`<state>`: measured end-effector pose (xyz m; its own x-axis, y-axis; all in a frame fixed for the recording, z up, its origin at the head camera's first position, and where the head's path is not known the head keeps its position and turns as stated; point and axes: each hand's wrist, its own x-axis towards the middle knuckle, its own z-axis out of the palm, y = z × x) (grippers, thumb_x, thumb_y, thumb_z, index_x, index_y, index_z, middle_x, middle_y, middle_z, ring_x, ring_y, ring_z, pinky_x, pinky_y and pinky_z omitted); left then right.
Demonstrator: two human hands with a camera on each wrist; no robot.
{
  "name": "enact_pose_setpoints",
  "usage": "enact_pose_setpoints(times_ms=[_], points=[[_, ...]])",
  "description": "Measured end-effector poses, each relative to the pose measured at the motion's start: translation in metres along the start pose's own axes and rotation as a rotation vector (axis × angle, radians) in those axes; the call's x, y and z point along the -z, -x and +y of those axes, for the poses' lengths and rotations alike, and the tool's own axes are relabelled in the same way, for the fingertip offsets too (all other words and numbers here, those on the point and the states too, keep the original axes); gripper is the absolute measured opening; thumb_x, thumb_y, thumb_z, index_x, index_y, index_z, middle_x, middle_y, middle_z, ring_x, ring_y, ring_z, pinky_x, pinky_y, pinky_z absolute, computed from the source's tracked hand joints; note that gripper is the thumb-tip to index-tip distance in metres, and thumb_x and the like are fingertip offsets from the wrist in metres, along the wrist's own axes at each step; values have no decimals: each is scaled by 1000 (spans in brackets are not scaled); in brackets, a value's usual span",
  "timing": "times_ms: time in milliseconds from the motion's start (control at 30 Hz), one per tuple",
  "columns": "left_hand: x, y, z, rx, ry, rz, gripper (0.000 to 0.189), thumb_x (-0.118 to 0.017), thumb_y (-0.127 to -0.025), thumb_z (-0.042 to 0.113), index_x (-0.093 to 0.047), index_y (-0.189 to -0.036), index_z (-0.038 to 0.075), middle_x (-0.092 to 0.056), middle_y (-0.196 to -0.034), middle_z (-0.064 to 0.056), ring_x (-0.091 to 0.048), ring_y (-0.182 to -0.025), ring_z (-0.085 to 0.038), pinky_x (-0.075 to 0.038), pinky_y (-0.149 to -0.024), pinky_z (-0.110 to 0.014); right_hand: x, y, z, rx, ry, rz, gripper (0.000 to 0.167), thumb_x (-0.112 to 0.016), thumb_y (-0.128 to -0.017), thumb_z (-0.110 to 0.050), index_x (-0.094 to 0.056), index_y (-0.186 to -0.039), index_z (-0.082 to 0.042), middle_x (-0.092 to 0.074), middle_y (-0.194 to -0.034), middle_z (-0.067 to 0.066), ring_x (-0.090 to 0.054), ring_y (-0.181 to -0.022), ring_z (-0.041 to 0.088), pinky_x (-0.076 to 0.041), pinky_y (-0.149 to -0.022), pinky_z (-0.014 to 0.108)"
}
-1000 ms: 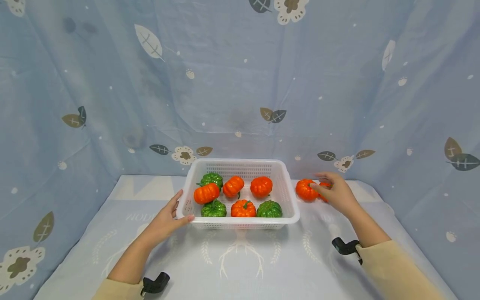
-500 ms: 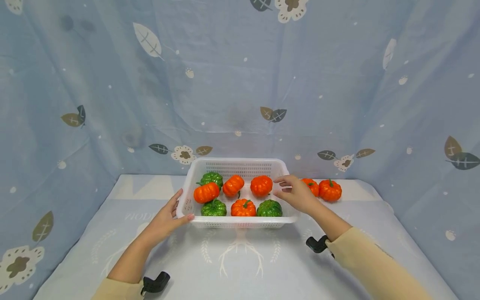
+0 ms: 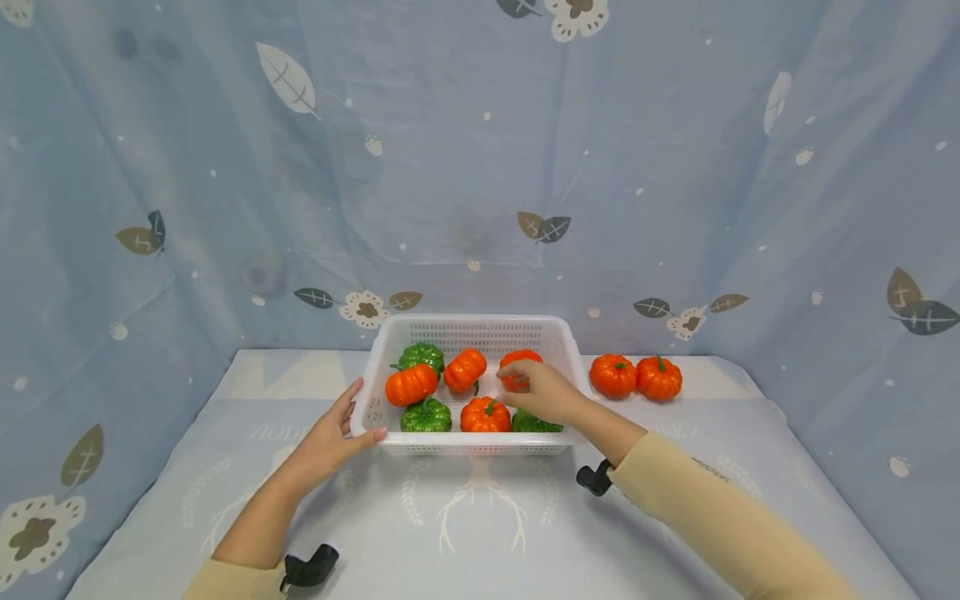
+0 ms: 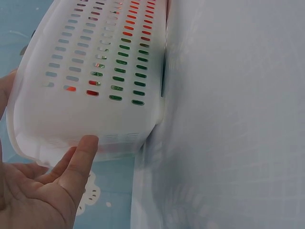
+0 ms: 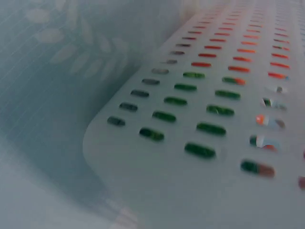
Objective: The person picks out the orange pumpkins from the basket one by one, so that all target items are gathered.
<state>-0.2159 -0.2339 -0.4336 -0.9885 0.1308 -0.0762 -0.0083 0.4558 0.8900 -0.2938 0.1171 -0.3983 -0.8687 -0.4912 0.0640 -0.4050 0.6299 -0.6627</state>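
Observation:
In the head view, a white plastic basket [image 3: 480, 440] holds small orange and green pumpkins. My left hand [image 3: 328, 446] grips its left front corner, thumb on the rim. The left wrist view shows the left hand's fingers [image 4: 82, 164] against the basket's end wall. Over the right part of the basket is my right hand [image 3: 547, 392], its fingers loosely bent and apart. It partly covers an orange pumpkin [image 3: 522, 357] and a green pumpkin [image 3: 534, 422]. Close to its fingertips lies another orange pumpkin [image 3: 485, 417]. The right wrist view shows mostly the basket's slotted wall [image 5: 157, 181].
Two orange pumpkins, one nearer the basket [image 3: 612, 377] and one farther right [image 3: 659, 379], sit side by side on the cloth-covered table [image 3: 420, 533]. A blue patterned curtain [image 3: 465, 167] hangs behind and along both sides.
My right hand has moved left, from the two pumpkins beside the basket to above the basket's right part. Those two pumpkins now show fully. My left hand stays on the corner.

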Motion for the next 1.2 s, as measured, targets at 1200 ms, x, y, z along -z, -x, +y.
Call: enact_pose_setpoints(times_ms=[1200], points=[[-2, 0, -2, -6, -19, 16, 107, -77, -88, 35, -3, -163, 18, -20, -162, -24, -34, -143, -43, -43, -105, -56, -19, -19, 0, 16, 114, -151, 29, -72, -94, -20, -73, -121, -12, -71, -116, 0, -65, -104, 18, -54, -92, 37]])
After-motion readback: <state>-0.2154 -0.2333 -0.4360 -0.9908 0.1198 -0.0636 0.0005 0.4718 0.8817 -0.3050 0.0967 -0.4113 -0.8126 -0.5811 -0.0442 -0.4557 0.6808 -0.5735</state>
